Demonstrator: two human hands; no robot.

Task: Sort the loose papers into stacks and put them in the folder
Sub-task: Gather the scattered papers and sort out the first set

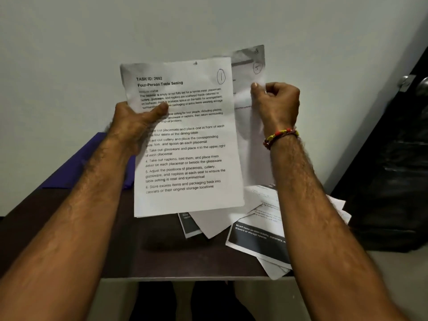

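Note:
My left hand (136, 121) grips the left edge of a printed sheet (192, 158) headed "Four-Person Table Setting", marked with a circled 1, held upright above the table. My right hand (275, 105) pinches a second sheet (250, 66), marked with a circled 5, which stands behind the first and sticks out to its right. Several loose papers (259, 239) lie overlapping on the dark table (162, 256) below my right forearm. A purple folder (88, 163) lies flat at the table's left, partly hidden by my left forearm.
A pale wall rises right behind the table. At the right stands a dark door with a metal knob (407, 82). The table's front edge (185, 278) runs just under the papers, some of which overhang it at the right.

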